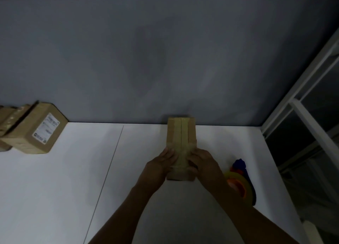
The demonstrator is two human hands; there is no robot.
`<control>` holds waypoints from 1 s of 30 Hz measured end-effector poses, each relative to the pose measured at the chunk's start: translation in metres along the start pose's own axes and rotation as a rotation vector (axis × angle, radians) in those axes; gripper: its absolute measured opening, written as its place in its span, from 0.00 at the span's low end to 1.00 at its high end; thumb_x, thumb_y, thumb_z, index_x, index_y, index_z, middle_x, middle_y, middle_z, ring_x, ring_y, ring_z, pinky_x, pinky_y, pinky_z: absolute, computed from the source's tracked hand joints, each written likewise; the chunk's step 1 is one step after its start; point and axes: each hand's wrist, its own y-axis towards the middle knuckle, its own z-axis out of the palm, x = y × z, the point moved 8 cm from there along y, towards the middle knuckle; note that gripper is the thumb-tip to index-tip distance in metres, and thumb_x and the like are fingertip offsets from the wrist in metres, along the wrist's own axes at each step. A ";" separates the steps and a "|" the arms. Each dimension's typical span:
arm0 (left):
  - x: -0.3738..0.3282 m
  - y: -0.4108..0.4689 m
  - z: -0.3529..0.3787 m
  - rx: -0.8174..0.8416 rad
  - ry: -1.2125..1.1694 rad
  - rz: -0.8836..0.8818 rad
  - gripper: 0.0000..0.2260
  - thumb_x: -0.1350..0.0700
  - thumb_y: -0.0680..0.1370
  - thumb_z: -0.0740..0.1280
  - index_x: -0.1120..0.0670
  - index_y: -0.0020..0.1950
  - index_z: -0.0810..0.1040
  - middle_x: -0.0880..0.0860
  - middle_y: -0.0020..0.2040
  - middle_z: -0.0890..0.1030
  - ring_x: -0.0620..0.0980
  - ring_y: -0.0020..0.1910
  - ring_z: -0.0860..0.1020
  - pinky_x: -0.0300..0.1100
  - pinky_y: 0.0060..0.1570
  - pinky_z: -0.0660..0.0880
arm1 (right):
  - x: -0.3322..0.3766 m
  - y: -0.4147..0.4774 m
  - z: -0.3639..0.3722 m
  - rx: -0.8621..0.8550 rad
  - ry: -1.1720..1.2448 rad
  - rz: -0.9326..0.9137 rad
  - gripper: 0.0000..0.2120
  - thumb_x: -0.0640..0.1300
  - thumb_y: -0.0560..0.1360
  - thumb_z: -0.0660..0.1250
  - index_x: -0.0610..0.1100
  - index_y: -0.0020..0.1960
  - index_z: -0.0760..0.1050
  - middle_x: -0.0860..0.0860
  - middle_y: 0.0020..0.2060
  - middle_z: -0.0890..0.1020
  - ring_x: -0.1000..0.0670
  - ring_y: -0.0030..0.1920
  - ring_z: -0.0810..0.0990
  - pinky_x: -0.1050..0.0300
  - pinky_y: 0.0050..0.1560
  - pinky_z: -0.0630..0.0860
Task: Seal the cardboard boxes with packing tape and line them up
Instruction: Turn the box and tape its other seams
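Smoothing tape (177,133) onto the box (190,131), which stands on the table (73,179) against the wall (165,60), we press our left hand (161,164) and right hand (202,161) flat on its near end — best rubbed outward from the seam, firmly.

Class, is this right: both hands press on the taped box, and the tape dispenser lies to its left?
No. Head view: the tape dispenser lies right of the taped box; left hand and right hand do press on it.
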 end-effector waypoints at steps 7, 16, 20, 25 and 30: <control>0.009 -0.005 -0.013 -0.014 -0.357 -0.130 0.27 0.47 0.78 0.65 0.48 0.76 0.61 0.45 0.74 0.62 0.42 0.72 0.62 0.41 0.71 0.61 | -0.012 -0.003 -0.014 0.005 -0.047 -0.028 0.24 0.58 0.80 0.52 0.43 0.58 0.80 0.47 0.59 0.80 0.46 0.60 0.79 0.45 0.64 0.68; 0.015 -0.001 0.007 0.074 -0.137 -0.193 0.36 0.33 0.74 0.32 0.46 0.78 0.51 0.43 0.77 0.49 0.47 0.77 0.51 0.42 0.72 0.49 | 0.016 -0.004 0.026 0.172 -0.296 -0.111 0.27 0.57 0.79 0.51 0.45 0.74 0.64 0.46 0.73 0.66 0.43 0.73 0.60 0.42 0.69 0.57; 0.014 -0.002 0.000 0.092 -0.040 -0.203 0.40 0.31 0.71 0.26 0.45 0.78 0.50 0.43 0.78 0.49 0.48 0.77 0.50 0.46 0.73 0.47 | -0.021 -0.021 0.021 0.271 -0.149 0.074 0.27 0.61 0.81 0.39 0.53 0.76 0.53 0.48 0.76 0.56 0.45 0.76 0.55 0.41 0.73 0.53; 0.015 -0.006 -0.009 -0.098 -0.390 -0.320 0.25 0.40 0.80 0.54 0.50 0.75 0.63 0.48 0.73 0.67 0.46 0.70 0.68 0.38 0.65 0.63 | -0.061 -0.043 -0.005 0.118 0.468 0.666 0.25 0.51 0.81 0.55 0.48 0.76 0.57 0.49 0.72 0.66 0.46 0.71 0.67 0.54 0.68 0.65; 0.017 -0.002 -0.021 -0.294 -0.701 -0.475 0.21 0.46 0.80 0.63 0.47 0.71 0.64 0.49 0.67 0.70 0.49 0.62 0.75 0.35 0.53 0.72 | -0.048 -0.023 0.004 0.140 0.582 0.784 0.24 0.51 0.81 0.56 0.46 0.75 0.59 0.46 0.69 0.70 0.45 0.67 0.71 0.60 0.60 0.66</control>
